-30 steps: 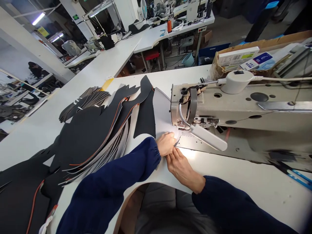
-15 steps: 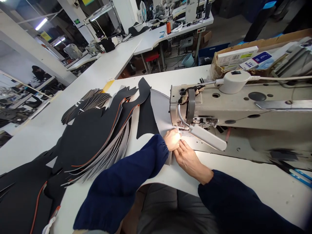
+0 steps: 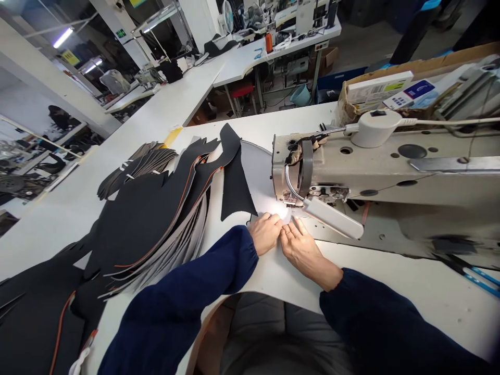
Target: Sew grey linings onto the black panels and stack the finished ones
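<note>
A sewing machine (image 3: pixel 375 169) stands on the white table, its lamp lighting the needle area. Under its needle end lies a grey material piece (image 3: pixel 260 174), with a black piece (image 3: pixel 235 185) over its left part. My left hand (image 3: pixel 266 233) has its fingers curled on the grey piece's near edge, just left of the needle area. Close beside it, my right hand (image 3: pixel 302 250) presses its fingertips together at the same edge, in front of the machine. The fingertips of both hands nearly touch.
Stacked black pieces with orange edging (image 3: pixel 144 224) lie to the left, beside a smaller bundle (image 3: pixel 136 164). A cardboard box (image 3: pixel 344 107) stands behind the machine. Blue-handled scissors (image 3: pixel 482 281) lie at the far right.
My left hand has moved left and slightly toward me, away from the needle area, uncovering the lit grey edge. My right hand has hardly moved.
</note>
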Demonstrator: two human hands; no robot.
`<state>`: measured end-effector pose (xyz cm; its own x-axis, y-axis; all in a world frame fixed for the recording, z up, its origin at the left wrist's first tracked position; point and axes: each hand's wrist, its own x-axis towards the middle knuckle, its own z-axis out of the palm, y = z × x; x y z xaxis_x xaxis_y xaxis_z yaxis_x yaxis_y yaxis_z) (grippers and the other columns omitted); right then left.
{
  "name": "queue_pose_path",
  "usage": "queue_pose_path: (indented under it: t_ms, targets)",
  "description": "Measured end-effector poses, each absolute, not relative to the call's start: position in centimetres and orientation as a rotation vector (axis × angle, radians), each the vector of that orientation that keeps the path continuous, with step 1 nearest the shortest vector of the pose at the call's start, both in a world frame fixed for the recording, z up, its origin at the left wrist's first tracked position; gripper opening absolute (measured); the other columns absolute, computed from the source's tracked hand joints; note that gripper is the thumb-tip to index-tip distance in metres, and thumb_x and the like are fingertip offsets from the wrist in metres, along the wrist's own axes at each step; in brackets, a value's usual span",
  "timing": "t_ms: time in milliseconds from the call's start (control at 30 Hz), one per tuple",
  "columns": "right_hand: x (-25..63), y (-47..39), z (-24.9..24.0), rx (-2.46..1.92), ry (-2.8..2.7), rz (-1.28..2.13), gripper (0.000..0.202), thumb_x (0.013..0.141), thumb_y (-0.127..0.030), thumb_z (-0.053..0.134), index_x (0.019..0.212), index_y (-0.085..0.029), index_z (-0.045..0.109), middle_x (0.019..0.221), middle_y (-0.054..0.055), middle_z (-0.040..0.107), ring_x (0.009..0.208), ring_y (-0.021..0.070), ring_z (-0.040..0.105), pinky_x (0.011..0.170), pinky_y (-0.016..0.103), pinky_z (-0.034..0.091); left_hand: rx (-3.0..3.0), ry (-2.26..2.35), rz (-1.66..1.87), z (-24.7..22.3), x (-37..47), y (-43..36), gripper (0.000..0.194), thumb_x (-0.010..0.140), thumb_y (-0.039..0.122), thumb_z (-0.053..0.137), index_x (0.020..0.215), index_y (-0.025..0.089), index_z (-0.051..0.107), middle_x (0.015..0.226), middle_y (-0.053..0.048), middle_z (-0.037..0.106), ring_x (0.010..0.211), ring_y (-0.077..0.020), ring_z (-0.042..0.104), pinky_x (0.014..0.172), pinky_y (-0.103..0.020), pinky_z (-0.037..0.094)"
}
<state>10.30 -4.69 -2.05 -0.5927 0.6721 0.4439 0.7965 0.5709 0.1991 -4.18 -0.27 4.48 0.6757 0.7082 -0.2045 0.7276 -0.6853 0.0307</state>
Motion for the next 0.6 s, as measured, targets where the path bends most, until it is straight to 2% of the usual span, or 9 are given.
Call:
queue_pose_path:
  t_ms: [167,300,433,600]
  targets:
    - [11.5,-4.2,-2.4,-1.225,-2.459,-0.489,0.031,0.083,-0.002,0.043,0.105,0.004,0.064,0.104,0.025,0.065,0.108,0.0317,0.057,0.105,0.055,0.034,2.818,1.15,-0.175,2.9,-4.2,0.5,0.031,0.088,0.016,0.042,0.114,0.012,0.058,0.107,-0.01,0.058,0.1,-0.0233,0.048,0.087,-0.033,0.045]
    - [12.2,-4.3,-2.8,-1.22,-2.446,-0.42,0.031,0.086,-0.004,0.042,0.107,-0.001,0.065,0.109,0.02,0.066,0.111,0.0305,0.055,0.105,0.055,0.032,2.86,1.157,-0.178,2.2,-4.3,0.4,0.033,0.088,0.012,0.041,0.116,0.012,0.057,0.11,-0.011,0.059,0.101,-0.0234,0.048,0.086,-0.035,0.044]
    - [12.6,-4.6,-3.1,-1.205,-2.434,-0.406,0.028,0.089,-0.008,0.044,0.107,-0.004,0.065,0.117,0.019,0.064,0.114,0.0301,0.054,0.105,0.054,0.031,2.913,1.112,-0.2,1.9,-4.1,0.2,0.031,0.087,0.008,0.039,0.109,0.012,0.06,0.109,-0.012,0.058,0.098,-0.0237,0.049,0.085,-0.036,0.043]
    - [13.3,-4.9,-2.3,-1.18,-2.383,-0.378,0.023,0.091,-0.01,0.043,0.096,-0.01,0.065,0.11,0.013,0.068,0.108,0.0247,0.057,0.104,0.047,0.033,2.944,1.095,-0.208,1.5,-3.9,0.0,0.03,0.092,0.01,0.033,0.104,0.011,0.061,0.109,-0.012,0.057,0.098,-0.0237,0.048,0.082,-0.035,0.041]
